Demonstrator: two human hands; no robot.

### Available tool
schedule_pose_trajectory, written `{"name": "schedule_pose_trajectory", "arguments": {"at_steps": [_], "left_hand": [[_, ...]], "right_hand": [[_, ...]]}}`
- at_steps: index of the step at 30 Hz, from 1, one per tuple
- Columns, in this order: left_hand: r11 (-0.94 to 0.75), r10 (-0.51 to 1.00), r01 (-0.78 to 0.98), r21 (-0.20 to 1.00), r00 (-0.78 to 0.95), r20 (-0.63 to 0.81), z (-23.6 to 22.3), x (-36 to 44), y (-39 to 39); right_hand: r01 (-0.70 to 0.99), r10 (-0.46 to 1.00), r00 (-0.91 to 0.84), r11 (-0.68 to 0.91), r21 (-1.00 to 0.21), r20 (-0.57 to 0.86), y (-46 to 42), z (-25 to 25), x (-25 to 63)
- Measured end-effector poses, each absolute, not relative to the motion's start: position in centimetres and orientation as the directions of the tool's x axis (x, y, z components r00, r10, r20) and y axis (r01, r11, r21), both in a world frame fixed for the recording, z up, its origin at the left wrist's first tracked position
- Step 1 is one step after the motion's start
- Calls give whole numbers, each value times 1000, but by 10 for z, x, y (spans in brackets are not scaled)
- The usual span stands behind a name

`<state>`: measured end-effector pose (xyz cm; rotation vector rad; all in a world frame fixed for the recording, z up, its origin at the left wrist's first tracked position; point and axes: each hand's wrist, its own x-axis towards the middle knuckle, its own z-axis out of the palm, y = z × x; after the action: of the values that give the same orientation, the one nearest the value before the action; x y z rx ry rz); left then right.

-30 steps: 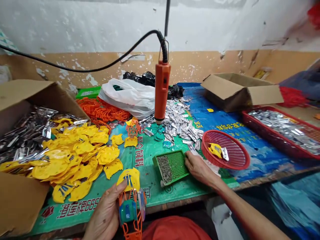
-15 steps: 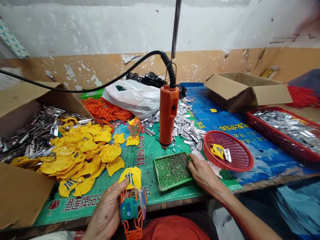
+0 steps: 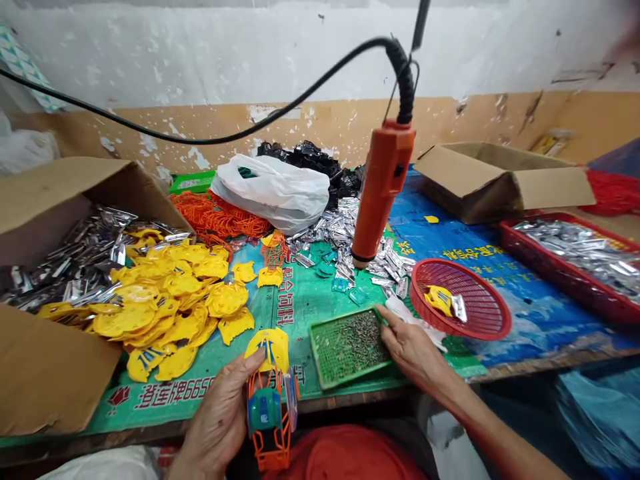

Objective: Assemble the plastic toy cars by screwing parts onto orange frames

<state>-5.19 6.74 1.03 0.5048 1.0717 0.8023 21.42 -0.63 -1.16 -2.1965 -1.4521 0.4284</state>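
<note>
My left hand [image 3: 217, 420] grips a small toy assembly [image 3: 269, 407] at the table's near edge: an orange cage frame, a teal block inside it and a yellow plate on top. My right hand [image 3: 410, 343] holds the right edge of a green tray [image 3: 327, 363] that carries several small screws. An orange electric screwdriver [image 3: 381, 192] hangs on a black cord above the table, tilted, just beyond the tray. Neither hand touches it.
A heap of yellow plates [image 3: 170, 300] spills from an open cardboard box [image 3: 45, 373] on the left. A red round basket [image 3: 475, 320] sits right of the tray, with a red crate of foil packets [image 3: 575, 257], another carton [image 3: 505, 180] and a white bag [image 3: 273, 190] behind.
The hanging screwdriver has swung right and tilted. The screws, first heaped at the tray's left, now lie spread over it. My left hand keeps its hold on the toy.
</note>
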Motion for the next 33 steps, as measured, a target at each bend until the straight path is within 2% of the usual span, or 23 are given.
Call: {"name": "schedule_pose_trajectory", "arguments": {"at_steps": [5,10,21,33], "left_hand": [[619,785,-339,708,248,-568,10,-51,67],[645,764,-327,691,260,-590,11,-51,67],[640,768,-340,689,254,-588,14,-55,63],[617,787,-314,722,220,-577,17,-50,61]], "right_hand": [[745,904,426,-357,-563,-10,-15,-11,210],[623,847,531,-376,-686,17,-23,-17,206],[585,863,505,-366,-723,-29,-20,-14,200],[552,855,519,-337,-763,-2,-15,-15,203]]}}
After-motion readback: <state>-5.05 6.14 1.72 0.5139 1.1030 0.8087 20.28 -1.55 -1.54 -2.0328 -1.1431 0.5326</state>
